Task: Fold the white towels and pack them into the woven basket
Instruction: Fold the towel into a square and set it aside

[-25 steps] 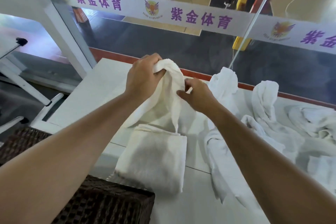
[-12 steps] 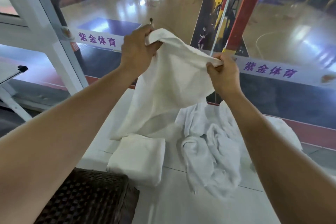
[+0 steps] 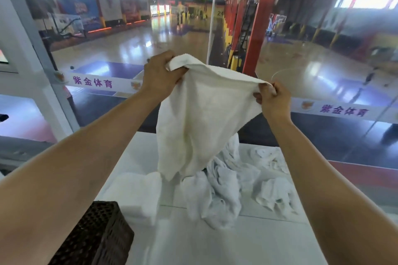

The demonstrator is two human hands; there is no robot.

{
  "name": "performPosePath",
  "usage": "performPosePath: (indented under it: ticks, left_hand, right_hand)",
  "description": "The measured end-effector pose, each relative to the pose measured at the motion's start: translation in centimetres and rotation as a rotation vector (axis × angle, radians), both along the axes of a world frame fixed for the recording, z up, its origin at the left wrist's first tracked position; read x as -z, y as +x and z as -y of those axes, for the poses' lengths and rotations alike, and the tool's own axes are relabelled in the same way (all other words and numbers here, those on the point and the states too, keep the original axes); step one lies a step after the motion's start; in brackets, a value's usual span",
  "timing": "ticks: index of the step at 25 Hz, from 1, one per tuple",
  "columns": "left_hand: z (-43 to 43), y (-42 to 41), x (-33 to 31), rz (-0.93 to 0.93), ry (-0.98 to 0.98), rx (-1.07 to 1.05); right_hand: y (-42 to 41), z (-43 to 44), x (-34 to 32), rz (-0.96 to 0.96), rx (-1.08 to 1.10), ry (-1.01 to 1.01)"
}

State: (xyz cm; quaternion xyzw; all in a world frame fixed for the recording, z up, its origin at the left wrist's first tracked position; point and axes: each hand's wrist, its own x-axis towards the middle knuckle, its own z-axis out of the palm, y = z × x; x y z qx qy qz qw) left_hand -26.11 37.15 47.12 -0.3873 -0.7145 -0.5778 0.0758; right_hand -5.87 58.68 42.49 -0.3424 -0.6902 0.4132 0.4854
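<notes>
A white towel [image 3: 200, 118] hangs in the air above the table, spread between both hands. My left hand [image 3: 159, 75] grips its upper left corner and my right hand [image 3: 272, 101] pinches its upper right corner. Its lower edge dangles just above a folded white towel [image 3: 137, 196] lying on the white table [image 3: 215, 243]. To the right of that lies a crumpled pile of white towels [image 3: 226, 187]. The dark woven basket [image 3: 99, 236] stands at the lower left, partly hidden by my left forearm.
A glass wall with a white banner [image 3: 92, 82] of purple characters runs just behind the table's far edge. A white frame post [image 3: 32, 66] stands at the left. Beyond the glass lies a sports hall with red columns.
Both hands have lifted the towel off the pile and pulled apart, so it now hangs spread out. The view has tilted upward toward the hall.
</notes>
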Motion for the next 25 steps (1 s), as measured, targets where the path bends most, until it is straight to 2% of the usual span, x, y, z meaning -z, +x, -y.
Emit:
performPosePath:
  ticks: [5, 8, 12, 14, 18, 21, 25]
  left_hand:
    - [-2.1, 7.1, -1.1, 0.08, 0.018, 0.073]
    - [-2.7, 11.8, -2.3, 0.135, 0.107, 0.15]
    - [-0.2, 17.5, -1.8, 0.059, 0.185, 0.294]
    - [2.4, 19.8, 0.7, 0.073, 0.168, 0.344]
    - [10.3, 24.1, 9.0, 0.097, -0.007, 0.406]
    - [17.9, 27.0, 16.9, 0.052, -0.231, 0.43]
    - [27.6, 31.1, 26.8, 0.155, -0.532, 0.481]
  right_hand:
    - [8.8, 0.5, -3.9, -0.054, 0.134, 0.199]
    - [14.8, 1.7, -5.9, -0.1, 0.217, 0.34]
    - [23.4, 6.4, -5.5, -0.119, 0.297, 0.434]
    - [27.2, 9.9, -2.6, -0.1, 0.316, 0.4]
    - [33.5, 20.0, 7.0, -0.004, 0.345, 0.268]
    - [38.2, 28.8, 15.0, 0.119, 0.331, 0.199]
    - [43.8, 37.8, 23.9, 0.266, 0.324, 0.029]
